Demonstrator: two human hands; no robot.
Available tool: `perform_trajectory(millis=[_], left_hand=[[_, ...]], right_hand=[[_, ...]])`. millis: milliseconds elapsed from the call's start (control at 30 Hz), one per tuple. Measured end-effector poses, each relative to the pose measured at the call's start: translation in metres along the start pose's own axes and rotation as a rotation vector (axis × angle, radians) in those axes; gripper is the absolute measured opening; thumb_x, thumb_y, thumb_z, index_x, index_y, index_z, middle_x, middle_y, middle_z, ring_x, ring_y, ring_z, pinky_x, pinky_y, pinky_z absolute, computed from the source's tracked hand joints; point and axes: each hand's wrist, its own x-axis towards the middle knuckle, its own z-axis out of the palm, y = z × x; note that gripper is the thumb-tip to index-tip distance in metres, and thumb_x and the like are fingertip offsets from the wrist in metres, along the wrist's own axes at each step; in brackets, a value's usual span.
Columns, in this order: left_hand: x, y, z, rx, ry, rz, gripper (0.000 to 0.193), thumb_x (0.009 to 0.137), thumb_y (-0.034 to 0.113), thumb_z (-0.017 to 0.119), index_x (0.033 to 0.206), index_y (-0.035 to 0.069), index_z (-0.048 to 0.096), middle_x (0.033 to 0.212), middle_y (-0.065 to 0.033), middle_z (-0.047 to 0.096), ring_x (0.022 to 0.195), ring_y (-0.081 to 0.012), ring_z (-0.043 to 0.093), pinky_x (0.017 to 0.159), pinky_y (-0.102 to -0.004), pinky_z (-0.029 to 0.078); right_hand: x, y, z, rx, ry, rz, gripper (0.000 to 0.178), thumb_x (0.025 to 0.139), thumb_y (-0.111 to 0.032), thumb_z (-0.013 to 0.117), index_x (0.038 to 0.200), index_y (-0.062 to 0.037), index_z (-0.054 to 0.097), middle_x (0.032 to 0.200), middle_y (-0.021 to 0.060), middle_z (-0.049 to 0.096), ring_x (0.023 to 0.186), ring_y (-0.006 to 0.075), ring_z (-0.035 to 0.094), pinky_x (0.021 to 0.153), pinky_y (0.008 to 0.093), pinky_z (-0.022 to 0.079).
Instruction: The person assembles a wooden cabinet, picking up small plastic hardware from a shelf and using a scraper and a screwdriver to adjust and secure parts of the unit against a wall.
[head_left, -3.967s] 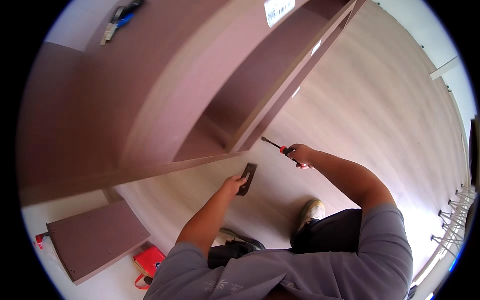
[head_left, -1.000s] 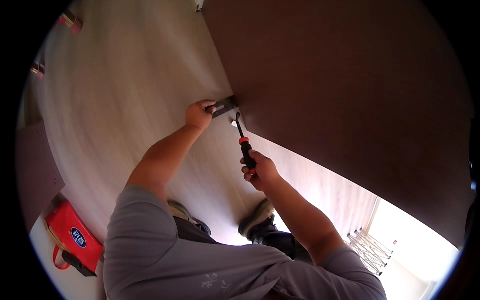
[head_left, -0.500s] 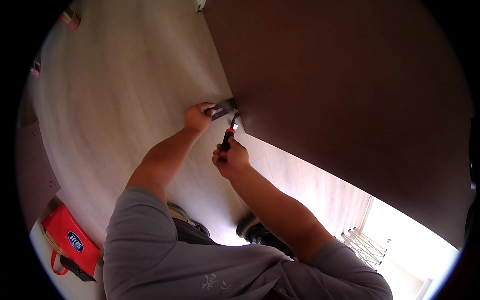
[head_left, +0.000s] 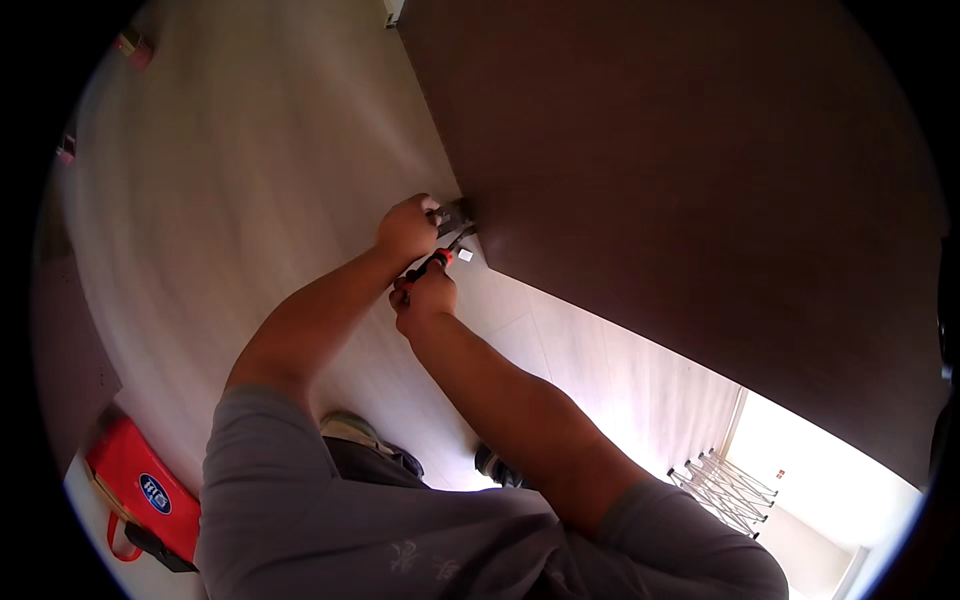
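My left hand [head_left: 408,228] is closed round a dark flat metal piece [head_left: 456,213], which reaches to the edge of a large dark brown panel [head_left: 680,180] near its lower left corner. Fingers hide much of that piece, so its kind is unclear. My right hand [head_left: 428,298], just below, grips a hand tool with a red-and-black handle [head_left: 432,266]. Its thin dark shaft slants up to the right, the tip close to the metal piece and the panel edge. Beside the shaft shows a small white block [head_left: 466,256].
Pale wood-grain flooring [head_left: 250,180] spreads left of the panel. At lower left lies a red bag [head_left: 140,485] with a black part, near a brown board [head_left: 75,350]. A folding metal rack [head_left: 725,490] stands at lower right. My shoes [head_left: 370,440] are beneath my arms.
My right hand has shifted left, and the tool now slants more instead of standing nearly upright. My left hand has moved slightly right, nearer the panel, covering more of the metal piece.
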Motion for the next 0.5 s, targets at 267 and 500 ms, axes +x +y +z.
perform_trajectory(millis=[267, 500], left_hand=[[0.0, -0.035, 0.015, -0.182, 0.043, 0.16, 0.016, 0.093, 0.016, 0.064, 0.105, 0.012, 0.074, 0.1, -0.0098, 0.076, 0.092, -0.0315, 0.072, 0.081, -0.041, 0.057], [0.001, -0.057, 0.023, -0.091, 0.079, 0.213, 0.015, 0.093, 0.023, 0.068, 0.106, 0.015, 0.072, 0.101, -0.0097, 0.074, 0.091, -0.032, 0.071, 0.08, -0.0413, 0.056]], right_hand=[[-0.007, -0.007, 0.002, 0.011, 0.005, 0.03, 0.026, 0.11, -0.035, 0.042, 0.104, -0.0101, 0.048, 0.088, 0.0058, 0.056, 0.071, 0.0172, 0.055, 0.057, 0.0291, 0.043], [-0.014, -0.01, 0.016, 0.016, 0.033, 0.013, 0.025, 0.109, -0.034, 0.041, 0.109, -0.009, 0.047, 0.09, 0.0067, 0.056, 0.071, 0.0176, 0.056, 0.057, 0.0305, 0.046]])
